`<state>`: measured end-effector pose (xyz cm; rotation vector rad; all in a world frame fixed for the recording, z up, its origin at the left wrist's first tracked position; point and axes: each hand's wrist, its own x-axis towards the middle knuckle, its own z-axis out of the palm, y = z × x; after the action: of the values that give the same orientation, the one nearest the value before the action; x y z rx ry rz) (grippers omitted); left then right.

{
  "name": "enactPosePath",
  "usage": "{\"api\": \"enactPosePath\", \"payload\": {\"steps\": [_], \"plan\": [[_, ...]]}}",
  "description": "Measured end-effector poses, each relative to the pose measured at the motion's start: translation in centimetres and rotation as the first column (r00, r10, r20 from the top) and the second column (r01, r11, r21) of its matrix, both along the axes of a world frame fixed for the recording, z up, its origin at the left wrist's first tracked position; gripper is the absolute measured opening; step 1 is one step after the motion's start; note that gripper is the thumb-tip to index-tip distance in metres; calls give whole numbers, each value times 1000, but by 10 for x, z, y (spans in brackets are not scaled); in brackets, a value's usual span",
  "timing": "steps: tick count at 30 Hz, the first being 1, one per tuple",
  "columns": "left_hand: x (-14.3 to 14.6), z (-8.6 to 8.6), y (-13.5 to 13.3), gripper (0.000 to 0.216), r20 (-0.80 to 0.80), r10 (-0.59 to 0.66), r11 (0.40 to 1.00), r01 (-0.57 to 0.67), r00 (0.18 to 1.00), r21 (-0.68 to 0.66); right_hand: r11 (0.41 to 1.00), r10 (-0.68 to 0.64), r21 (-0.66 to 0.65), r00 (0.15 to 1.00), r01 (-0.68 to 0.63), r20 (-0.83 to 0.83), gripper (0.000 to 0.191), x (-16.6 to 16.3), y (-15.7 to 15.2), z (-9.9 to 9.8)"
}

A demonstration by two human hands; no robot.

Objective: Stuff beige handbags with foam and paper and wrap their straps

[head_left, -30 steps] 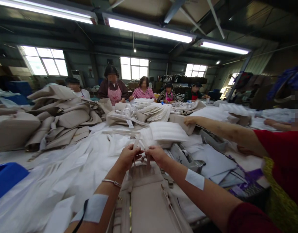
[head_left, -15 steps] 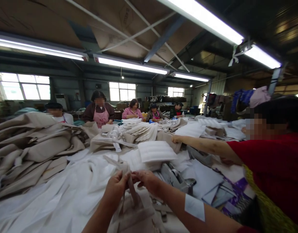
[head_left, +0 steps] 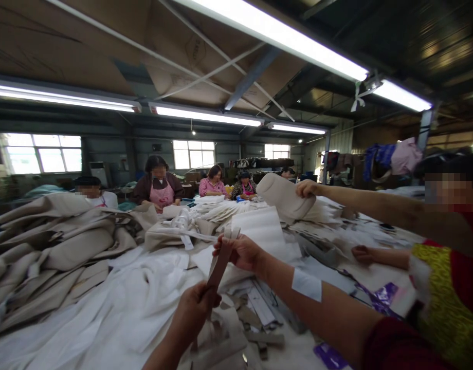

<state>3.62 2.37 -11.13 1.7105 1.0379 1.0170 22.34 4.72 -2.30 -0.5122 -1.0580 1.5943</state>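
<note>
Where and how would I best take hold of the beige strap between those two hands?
Probably by its bare middle, pinching the strap across its broad faces from the left: it is a flat, narrow band, held slanting, and that side looks open. The right hand grips it higher, the left hand lower.

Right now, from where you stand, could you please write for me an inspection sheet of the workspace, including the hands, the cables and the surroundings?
Surface: mostly hidden under white sheets.
Things in hand: one beige strap, held slanting at two places.
Clutter: beige pile at left; purple wrapper at lower right.
Hands: left hand closed around the strap's lower part; right hand grips it higher.
Cables: nothing seen among the piles.
Surroundings: a co-worker's hand at right holds a beige piece; other people face this way; tube lights are on.
</note>
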Motion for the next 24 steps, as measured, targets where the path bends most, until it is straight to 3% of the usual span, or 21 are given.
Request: {"api": "enactPosePath", "payload": {"steps": [6, 11, 14, 16, 18, 20, 24], "plan": [[-1, 0, 22, 9, -35, 173, 985, -172, 984, 20, 953, -202, 233, 979, 194, 11, 25, 52, -6, 56], [-10, -9, 53, 11, -23, 314, 947, -315, 949, -67, 811, -491, 397, 869, 429, 62, 32, 89, -30, 74], [-19, -21, 63, 19, -36, 401, 906, -402, 916, -136, 706, -631, 498, 767, 504, 118, 36, 106, -44, 70], [-24, -29, 65, 25, -35, 444, 879, -443, 895, -179, 672, -678, 564, 705, 479, 208, 39, 111, -53, 63], [-27, -34, 66, 28, -23, 480, 855, -474, 877, -212, 686, -660, 610, 693, 397, 291, 38, 106, -60, 53], [-30, -35, 68, 29, -10, 515, 832, -503, 857, -231, 743, -565, 607, 753, 284, 338, 30, 90, -64, 38], [-41, -25, 74, 35, -1, 591, 786, -576, 807, -226, 811, -388, 576, 831, 102, 399, 15, 32, -57, -4]]}}
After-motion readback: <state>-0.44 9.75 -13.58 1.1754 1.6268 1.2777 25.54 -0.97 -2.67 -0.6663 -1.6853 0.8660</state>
